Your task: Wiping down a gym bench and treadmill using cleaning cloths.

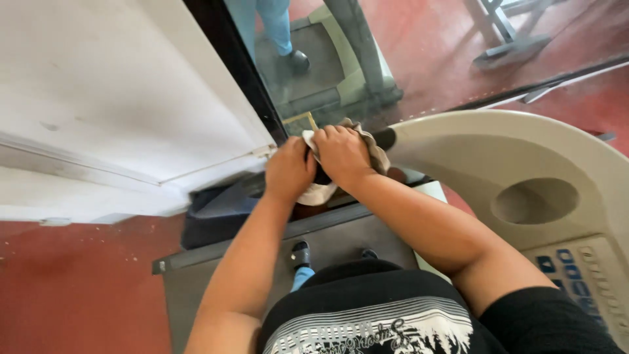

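Left hand [288, 172] curled, grip closed around a black padded bar [386, 139] running left-right. Beside it, right hand [341, 154] pressing a crumpled beige cloth rag [377, 156] over the same bar, fingers clenched. Further right, smooth beige plastic console [485, 151] with round recess and blue buttons [567, 262].

Cloth [378, 152]: off-white/beige, wrapped round a black handlebar [385, 138]. Machine console [485, 164]: beige plastic, keypad [576, 272] with blue buttons on grey. Floor [78, 288]: dull red. Wall panel [111, 85]: white, scuffed grey marks. Window frame [229, 59]: black. Shirt [373, 314]: black with white striped graphic print. Treadmill deck [341, 239]: grey. Trouser legs behind glass [272, 23]: light blue, shoe [299, 61] black.
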